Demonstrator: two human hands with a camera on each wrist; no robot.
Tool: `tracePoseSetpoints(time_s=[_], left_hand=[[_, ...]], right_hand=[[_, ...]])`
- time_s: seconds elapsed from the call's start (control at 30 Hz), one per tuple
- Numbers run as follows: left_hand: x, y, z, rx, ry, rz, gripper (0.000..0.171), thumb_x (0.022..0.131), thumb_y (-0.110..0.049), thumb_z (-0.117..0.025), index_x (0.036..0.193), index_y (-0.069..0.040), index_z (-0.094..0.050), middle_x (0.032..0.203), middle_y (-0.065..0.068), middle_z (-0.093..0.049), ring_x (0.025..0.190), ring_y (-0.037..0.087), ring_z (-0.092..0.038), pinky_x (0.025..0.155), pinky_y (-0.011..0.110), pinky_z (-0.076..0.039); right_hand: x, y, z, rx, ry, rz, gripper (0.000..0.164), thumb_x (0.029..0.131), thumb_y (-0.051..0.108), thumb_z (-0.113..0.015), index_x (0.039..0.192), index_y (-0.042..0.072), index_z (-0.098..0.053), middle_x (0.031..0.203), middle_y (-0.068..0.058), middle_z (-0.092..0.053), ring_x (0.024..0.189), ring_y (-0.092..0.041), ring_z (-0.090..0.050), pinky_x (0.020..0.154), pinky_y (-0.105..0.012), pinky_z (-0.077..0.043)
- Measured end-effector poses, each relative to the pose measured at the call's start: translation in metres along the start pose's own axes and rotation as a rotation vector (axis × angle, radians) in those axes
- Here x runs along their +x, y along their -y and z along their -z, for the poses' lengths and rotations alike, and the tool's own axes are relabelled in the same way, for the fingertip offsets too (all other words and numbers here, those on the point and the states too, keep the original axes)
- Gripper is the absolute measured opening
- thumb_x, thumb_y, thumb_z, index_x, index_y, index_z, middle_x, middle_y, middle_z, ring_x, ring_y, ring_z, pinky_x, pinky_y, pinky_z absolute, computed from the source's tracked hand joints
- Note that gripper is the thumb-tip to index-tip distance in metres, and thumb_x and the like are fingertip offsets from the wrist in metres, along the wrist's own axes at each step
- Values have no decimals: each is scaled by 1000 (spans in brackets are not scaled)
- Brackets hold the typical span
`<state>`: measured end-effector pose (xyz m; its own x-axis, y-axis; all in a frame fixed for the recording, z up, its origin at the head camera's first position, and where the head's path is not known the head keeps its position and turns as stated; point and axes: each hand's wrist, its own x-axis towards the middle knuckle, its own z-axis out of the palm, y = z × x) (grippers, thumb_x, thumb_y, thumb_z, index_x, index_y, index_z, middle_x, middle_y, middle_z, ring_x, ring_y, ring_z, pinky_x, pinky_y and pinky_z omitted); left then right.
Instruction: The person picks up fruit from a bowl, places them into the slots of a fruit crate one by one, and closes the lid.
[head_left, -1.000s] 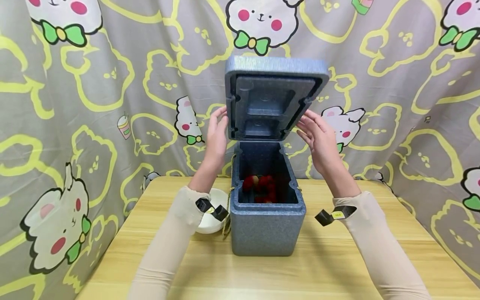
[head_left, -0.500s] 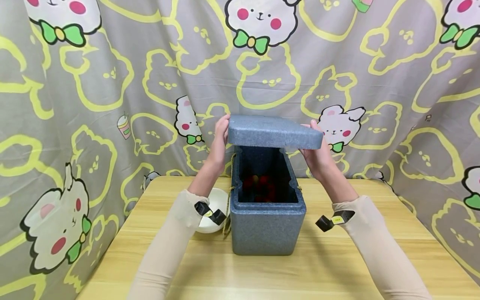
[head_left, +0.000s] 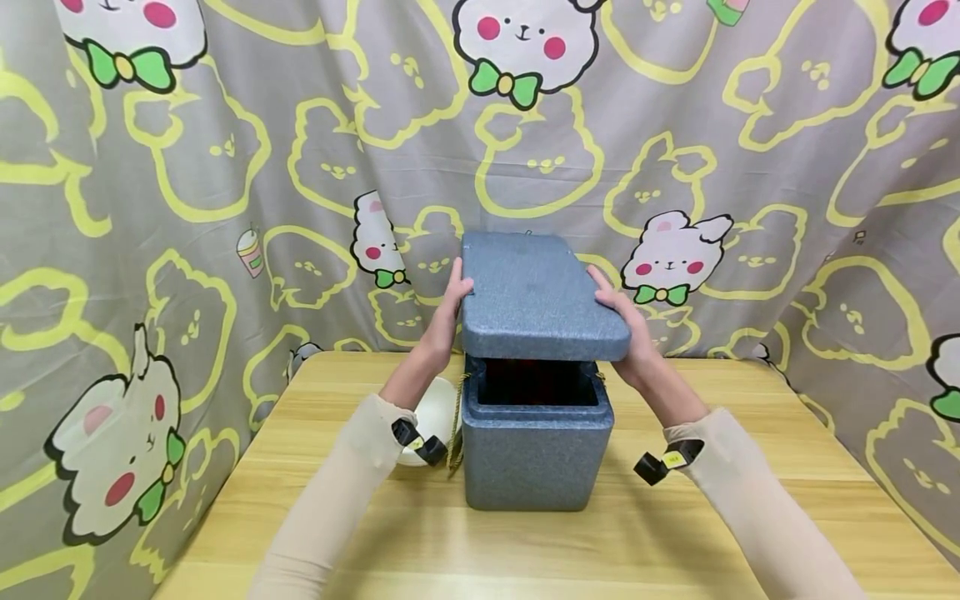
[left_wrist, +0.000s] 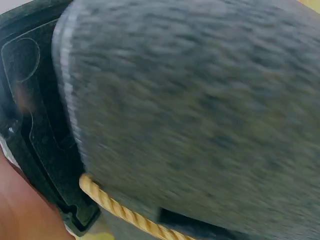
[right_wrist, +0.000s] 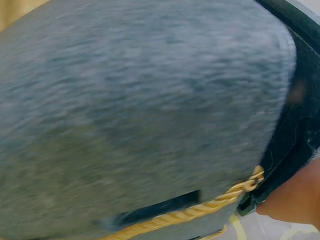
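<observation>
A grey foam lid [head_left: 536, 287] is held between both hands, tilted above the open top of a grey foam box [head_left: 536, 467]. My left hand [head_left: 444, 312] grips the lid's left edge and my right hand [head_left: 630, 325] its right edge. Under the lid's near edge a dark gap shows, with faint red things [head_left: 525, 367] deep inside, mostly hidden. In the left wrist view the lid's recessed underside [left_wrist: 45, 115] shows beside the box wall [left_wrist: 190, 110]. A twisted yellow rope [right_wrist: 185, 215] runs along the box's side in the right wrist view.
White bowls [head_left: 431, 417], stacked, stand just left of the box, partly behind the left wrist. Everything sits on a light wooden table [head_left: 525, 554]. A patterned curtain [head_left: 300, 208] hangs behind and on both sides.
The lid has swung from upright, underside facing me, to nearly flat with its top showing, and has come down close over the box. Both hands moved with it; the red contents are now mostly covered.
</observation>
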<state>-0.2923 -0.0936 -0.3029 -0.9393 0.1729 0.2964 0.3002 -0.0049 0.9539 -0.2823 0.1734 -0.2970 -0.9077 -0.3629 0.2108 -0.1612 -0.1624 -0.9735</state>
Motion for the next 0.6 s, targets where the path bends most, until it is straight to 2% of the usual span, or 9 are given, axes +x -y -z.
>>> tracePoseSetpoints(time_s=[0.07,0.23,0.37,0.47,0.6], left_hand=[[-1,6,-1,-11,-4,3,89,92,-46,-34,164,-17,10,172,3,15,159,20,13,127,48,5],[-5,22,-5,-44,-7,9,86,94,-39,-34,163,-14,12,172,7,16,159,23,13,127,49,5],[-7,35,-7,-58,11,-40,83,96,-33,-32,163,-12,12,172,9,13,159,25,9,127,50,3],[-10,42,-10,-44,19,-67,82,96,-32,-32,163,-11,12,172,10,12,159,25,8,128,49,2],[-14,50,-10,-13,17,-70,83,97,-33,-32,163,-10,12,172,11,13,159,25,9,128,48,2]], right_hand=[[-1,-7,2,-24,2,-4,73,100,34,-34,165,27,-1,173,2,7,158,-21,5,124,-52,2],[-3,-23,5,-80,1,-10,74,99,32,-32,165,28,0,173,1,8,158,-22,8,124,-55,4],[-6,-32,7,-100,-6,-3,74,99,32,-33,165,27,0,173,1,8,158,-23,8,124,-55,4],[-9,-37,9,-104,2,2,73,100,29,-31,165,25,2,173,1,8,158,-24,9,124,-55,5],[-11,-43,10,-112,8,15,73,100,25,-28,165,24,3,173,1,9,158,-23,10,124,-54,6]])
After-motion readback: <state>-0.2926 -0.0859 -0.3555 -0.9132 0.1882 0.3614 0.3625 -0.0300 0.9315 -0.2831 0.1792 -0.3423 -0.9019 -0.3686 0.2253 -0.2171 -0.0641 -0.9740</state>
